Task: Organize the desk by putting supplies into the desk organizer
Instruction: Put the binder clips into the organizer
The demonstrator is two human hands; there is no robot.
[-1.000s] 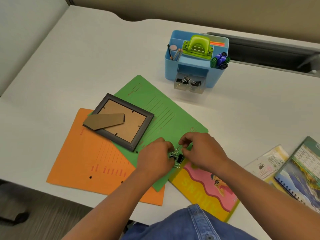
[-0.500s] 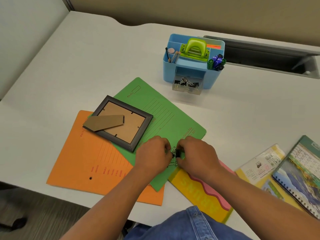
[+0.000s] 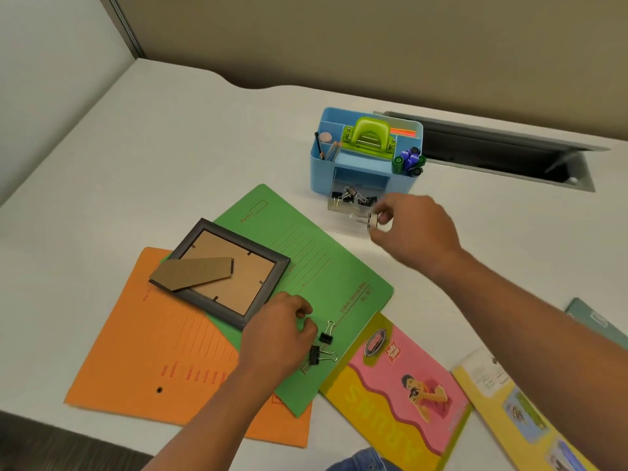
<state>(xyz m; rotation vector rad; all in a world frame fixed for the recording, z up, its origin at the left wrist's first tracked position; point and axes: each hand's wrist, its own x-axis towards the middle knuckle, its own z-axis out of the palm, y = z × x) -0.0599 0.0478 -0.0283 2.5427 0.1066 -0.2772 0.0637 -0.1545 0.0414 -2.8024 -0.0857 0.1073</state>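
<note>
While your right hand (image 3: 411,232) pinches a small binder clip (image 3: 373,222) between curled thumb and forefinger, too blurred to show detail, it hovers just beside the open clear drawer (image 3: 339,207) at the foot of the boxy blue plastic desk organizer (image 3: 321,164), where more black clips lie. Your left hand (image 3: 277,338) rests with curled fingers on the matte green folder (image 3: 323,266); whether it grips anything cannot be told. Two loose clips (image 3: 325,337), black with wire loops, lie just beside its fingertips. A dark rectangular picture frame (image 3: 244,280), cardboard back upward, overlaps the orange folder (image 3: 153,351).
</note>
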